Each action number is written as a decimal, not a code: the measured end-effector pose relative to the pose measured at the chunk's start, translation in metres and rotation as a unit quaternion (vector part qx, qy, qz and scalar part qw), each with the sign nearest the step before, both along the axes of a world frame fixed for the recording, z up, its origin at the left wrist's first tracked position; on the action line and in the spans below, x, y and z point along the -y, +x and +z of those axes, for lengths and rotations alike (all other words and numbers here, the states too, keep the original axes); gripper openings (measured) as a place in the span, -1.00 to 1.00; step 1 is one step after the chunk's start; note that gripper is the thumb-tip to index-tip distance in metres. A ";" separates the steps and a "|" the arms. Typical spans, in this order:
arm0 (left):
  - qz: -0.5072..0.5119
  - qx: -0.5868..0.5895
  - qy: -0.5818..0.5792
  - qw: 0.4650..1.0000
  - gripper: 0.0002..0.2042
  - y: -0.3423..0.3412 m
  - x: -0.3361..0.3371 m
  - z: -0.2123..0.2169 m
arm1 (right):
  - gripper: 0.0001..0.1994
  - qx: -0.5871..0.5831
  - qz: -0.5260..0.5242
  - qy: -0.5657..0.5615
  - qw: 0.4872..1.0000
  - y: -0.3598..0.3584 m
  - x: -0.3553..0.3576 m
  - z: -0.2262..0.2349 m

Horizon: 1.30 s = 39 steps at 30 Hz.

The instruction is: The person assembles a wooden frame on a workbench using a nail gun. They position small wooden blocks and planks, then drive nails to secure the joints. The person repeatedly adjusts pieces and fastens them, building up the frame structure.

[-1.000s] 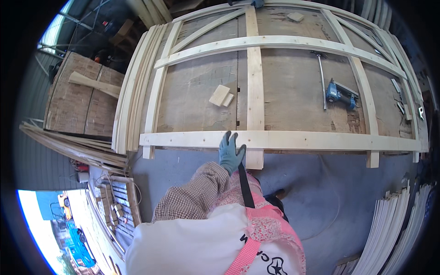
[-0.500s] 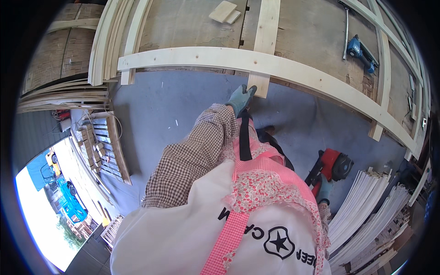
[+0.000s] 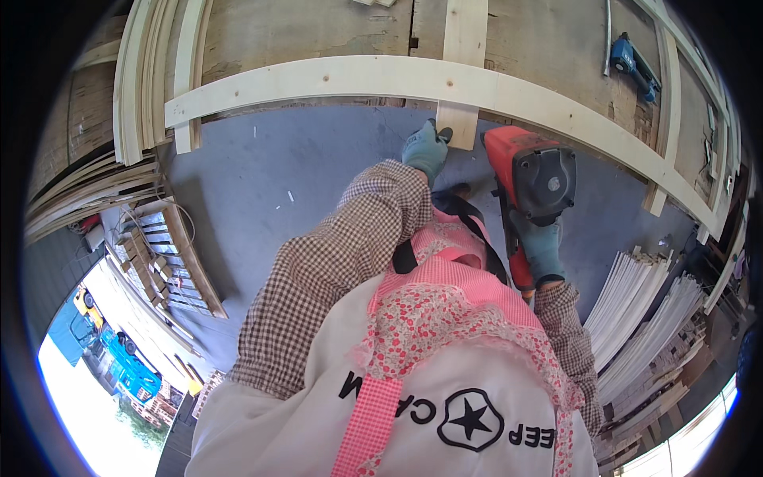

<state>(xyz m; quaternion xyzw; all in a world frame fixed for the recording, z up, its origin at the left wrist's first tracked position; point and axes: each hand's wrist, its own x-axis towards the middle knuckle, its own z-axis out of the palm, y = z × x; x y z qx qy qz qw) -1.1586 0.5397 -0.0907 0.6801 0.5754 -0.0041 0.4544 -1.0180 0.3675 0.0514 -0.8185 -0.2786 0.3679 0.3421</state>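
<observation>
My left hand (image 3: 427, 151), in a grey-blue glove with dark fingertips, is closed at the left edge of a short wooden crosspiece (image 3: 458, 123). That crosspiece juts out from beneath a long pale wooden board (image 3: 350, 78) at the table's near edge. My right hand (image 3: 540, 248), gloved the same way, grips a red and black nail gun (image 3: 524, 171) by its handle. The gun's front end is close to the long board, just right of the crosspiece; its nose is hidden.
A blue power tool (image 3: 634, 65) lies on the worn wooden worktable (image 3: 302, 40). Stacked pale strips (image 3: 628, 298) stand at right, and more long strips (image 3: 143, 79) lie at left. A pallet (image 3: 187, 254) with wood blocks sits on the floor at left.
My right hand has raised the nail gun from low at my right side up toward the long board. My left hand stays at the crosspiece. The view has shifted slightly.
</observation>
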 end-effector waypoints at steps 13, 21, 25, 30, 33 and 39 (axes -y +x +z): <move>-0.049 -0.061 -0.026 0.997 -0.54 0.008 -0.005 0.022 | -0.48 -0.066 -0.069 -0.027 0.995 -0.009 -0.010 -0.003; -0.075 -0.011 -0.036 0.996 -0.55 -0.003 -0.016 0.012 | -0.56 -0.131 -0.122 -0.089 0.980 -0.012 -0.019 0.007; -0.054 0.050 -0.073 0.995 -0.60 -0.010 -0.019 -0.009 | -0.55 -0.057 -0.092 -0.016 0.994 -0.016 -0.009 -0.004; -0.080 0.024 -0.074 0.994 -0.58 -0.006 -0.024 0.007 | -0.38 -0.078 -0.094 -0.025 0.992 -0.020 -0.003 0.000; -0.083 0.016 -0.073 0.994 -0.58 -0.005 -0.025 0.004 | -0.38 -0.065 -0.081 -0.029 0.994 -0.017 0.010 -0.012; -0.044 0.105 -0.140 0.984 -0.58 -0.014 -0.029 -0.004 | -0.44 -0.090 -0.083 -0.012 0.992 -0.015 0.017 -0.018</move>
